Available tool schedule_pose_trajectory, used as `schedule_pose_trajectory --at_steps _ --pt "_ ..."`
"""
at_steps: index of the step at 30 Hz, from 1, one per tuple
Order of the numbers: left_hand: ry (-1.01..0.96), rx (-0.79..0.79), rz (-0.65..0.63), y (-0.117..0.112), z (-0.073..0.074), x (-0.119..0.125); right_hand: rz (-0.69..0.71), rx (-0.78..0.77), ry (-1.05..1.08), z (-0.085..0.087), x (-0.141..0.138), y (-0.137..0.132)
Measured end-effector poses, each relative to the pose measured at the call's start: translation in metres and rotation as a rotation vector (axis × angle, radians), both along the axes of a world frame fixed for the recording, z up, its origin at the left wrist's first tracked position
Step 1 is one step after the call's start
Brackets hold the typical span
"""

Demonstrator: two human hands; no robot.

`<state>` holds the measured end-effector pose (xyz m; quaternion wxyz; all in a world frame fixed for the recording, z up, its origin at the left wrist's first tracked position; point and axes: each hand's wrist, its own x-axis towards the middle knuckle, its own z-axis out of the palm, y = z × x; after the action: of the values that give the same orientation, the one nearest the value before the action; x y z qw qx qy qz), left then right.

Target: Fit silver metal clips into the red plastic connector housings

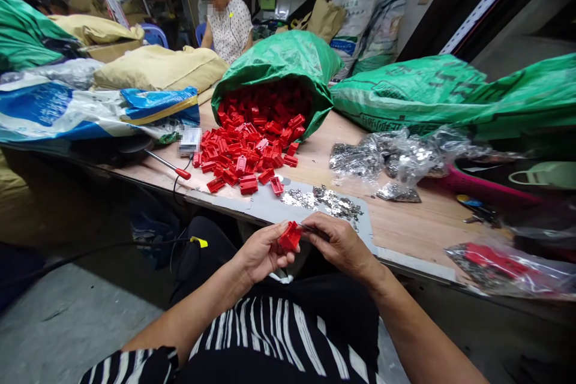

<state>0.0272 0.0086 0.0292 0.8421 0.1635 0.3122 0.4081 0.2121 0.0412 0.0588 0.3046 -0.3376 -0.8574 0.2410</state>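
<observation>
The step in hand, as I judge it standing here, is close fingertip work on a single red part (290, 236); the left hand (262, 257) grips it between thumb and curled fingers, while the right hand (341, 246) pinches a thin dark item (314, 230) whose tip reaches the part's right side; whether that item is a tool or a metal strip I cannot tell. The next move, I would say, calls for a firm left grip and a small, careful push or turn from the right fingertips, with the two lined up. The red part sits above the person's lap, just off the near edge of the table (418, 234); it looks like glossy, hard plastic, small and boxy, tilted in the grasp, with a hollow face partly covered by fingers; the loose red pieces (245, 153) spilling from the green sack (288, 51) look much alike. Small metal pieces (335, 201) lie on the grey mat (265, 208), within easy reach.
</observation>
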Motion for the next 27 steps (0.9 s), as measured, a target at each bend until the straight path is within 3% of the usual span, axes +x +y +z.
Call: schedule_pose_trajectory --at_steps 11,27 --pt "-0.068 -0.12 -0.013 0.0 -0.001 -0.003 0.051 0.135 -0.013 0.005 0.002 0.001" --pt "-0.078 -0.093 -0.02 -0.002 -0.009 0.0 0.081 -0.132 0.05 -0.005 0.001 -0.003"
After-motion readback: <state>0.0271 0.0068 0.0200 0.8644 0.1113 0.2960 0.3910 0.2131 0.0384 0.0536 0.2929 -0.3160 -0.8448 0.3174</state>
